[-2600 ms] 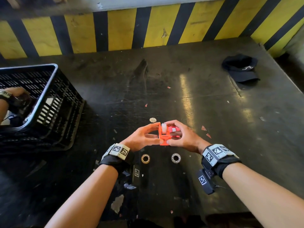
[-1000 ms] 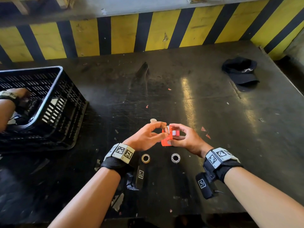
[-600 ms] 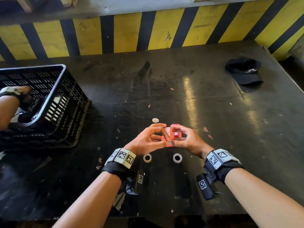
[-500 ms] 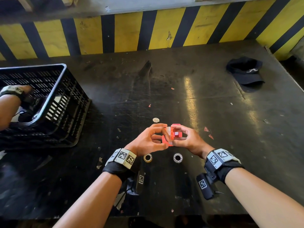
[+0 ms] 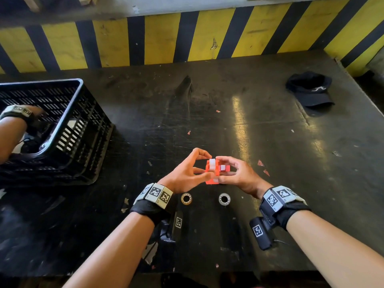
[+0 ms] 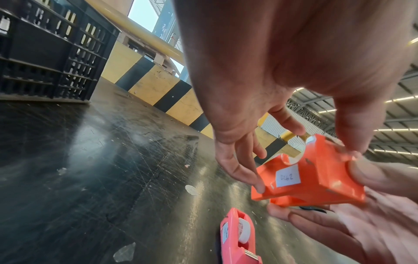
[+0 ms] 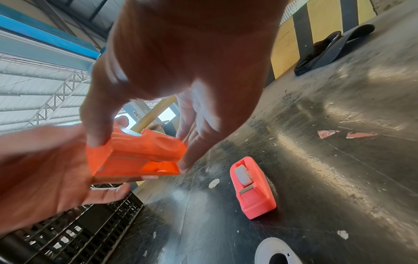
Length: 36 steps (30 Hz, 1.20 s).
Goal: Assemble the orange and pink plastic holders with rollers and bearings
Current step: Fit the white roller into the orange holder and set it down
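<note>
Just above the table, both of my hands grip the orange holder [image 5: 210, 175]. A white roller [image 5: 212, 164] sits in its top. My left hand [image 5: 204, 166] pinches its left side between thumb and fingers. From the right, my right hand [image 5: 220, 170] grips it with thumb and fingertips. The left wrist view shows the orange holder [image 6: 312, 171] with a small white label. The pink holder [image 5: 225, 168] lies on the table behind it, holding a white roller of its own [image 7: 243, 174]. Two metal bearings [image 5: 186, 198] [image 5: 224, 198] lie on the table near my wrists.
A black slatted crate [image 5: 68, 129] stands at the left of the dark table [image 5: 270, 142], and another person's arm [image 5: 12, 129] reaches into it. A black cap [image 5: 309, 90] lies at the far right. A yellow and black striped wall [image 5: 166, 38] runs along the back.
Both hands have kept hold of the orange holder in about the same place and turned it, so the white roller now shows on top. The bearings and pink holder have not moved.
</note>
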Each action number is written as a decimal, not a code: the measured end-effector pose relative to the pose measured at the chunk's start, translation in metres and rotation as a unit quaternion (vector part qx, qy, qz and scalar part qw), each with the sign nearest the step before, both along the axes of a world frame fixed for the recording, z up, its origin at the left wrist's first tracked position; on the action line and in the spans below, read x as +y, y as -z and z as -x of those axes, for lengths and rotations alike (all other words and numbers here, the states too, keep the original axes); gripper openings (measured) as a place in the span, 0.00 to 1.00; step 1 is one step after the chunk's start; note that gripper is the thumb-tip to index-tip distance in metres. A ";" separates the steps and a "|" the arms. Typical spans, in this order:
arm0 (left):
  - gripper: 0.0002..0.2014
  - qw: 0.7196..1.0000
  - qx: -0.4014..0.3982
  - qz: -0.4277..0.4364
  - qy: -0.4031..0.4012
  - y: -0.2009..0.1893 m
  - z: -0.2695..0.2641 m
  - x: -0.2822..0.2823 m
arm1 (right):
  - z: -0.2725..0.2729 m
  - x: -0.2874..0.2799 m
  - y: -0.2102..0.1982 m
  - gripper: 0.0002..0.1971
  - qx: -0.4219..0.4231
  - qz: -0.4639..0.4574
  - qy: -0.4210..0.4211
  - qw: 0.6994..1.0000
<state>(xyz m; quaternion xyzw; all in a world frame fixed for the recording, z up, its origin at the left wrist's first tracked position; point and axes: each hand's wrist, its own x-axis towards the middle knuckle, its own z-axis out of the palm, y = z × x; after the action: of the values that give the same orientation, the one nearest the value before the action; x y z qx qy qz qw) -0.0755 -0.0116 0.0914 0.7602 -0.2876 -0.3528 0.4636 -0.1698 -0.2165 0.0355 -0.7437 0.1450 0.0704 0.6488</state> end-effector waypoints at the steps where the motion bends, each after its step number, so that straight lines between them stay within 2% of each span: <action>1: 0.24 1.000 -0.011 -0.001 0.009 0.002 -0.001 0.001 | 0.000 0.000 0.000 0.37 -0.001 -0.003 0.000 1.000; 10: 0.35 1.000 0.010 0.010 0.003 0.010 0.000 0.004 | 0.001 0.000 -0.007 0.36 0.007 -0.036 -0.018 0.999; 14: 0.41 0.999 0.047 0.000 0.000 0.017 -0.001 0.006 | -0.001 -0.002 -0.006 0.40 0.029 -0.049 -0.046 0.997; 18: 0.45 1.000 0.012 -0.018 -0.013 0.027 -0.005 0.004 | -0.009 0.000 -0.005 0.48 0.051 0.014 -0.076 0.996; 23: 0.48 0.997 -0.030 -0.064 -0.005 0.041 -0.013 0.002 | -0.024 0.005 -0.006 0.50 0.068 0.095 -0.109 0.987; 26: 0.54 0.992 -0.066 -0.106 0.015 0.049 -0.023 0.000 | -0.041 0.005 -0.003 0.56 0.076 0.209 -0.156 0.962; 29: 0.59 0.987 -0.089 -0.134 -0.008 0.064 -0.034 -0.001 | -0.058 0.008 -0.003 0.54 0.062 0.331 -0.188 0.922; 36: 0.66 0.967 -0.152 -0.203 -0.011 0.102 -0.054 -0.011 | -0.085 0.017 0.027 0.51 0.083 0.469 -0.224 0.851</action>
<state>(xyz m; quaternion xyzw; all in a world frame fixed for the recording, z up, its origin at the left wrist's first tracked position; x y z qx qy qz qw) -0.0215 -0.0230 -0.0102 0.8864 -0.2686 -0.2786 0.2541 -0.0843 -0.1999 0.0089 -0.9633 0.0436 0.1985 0.1755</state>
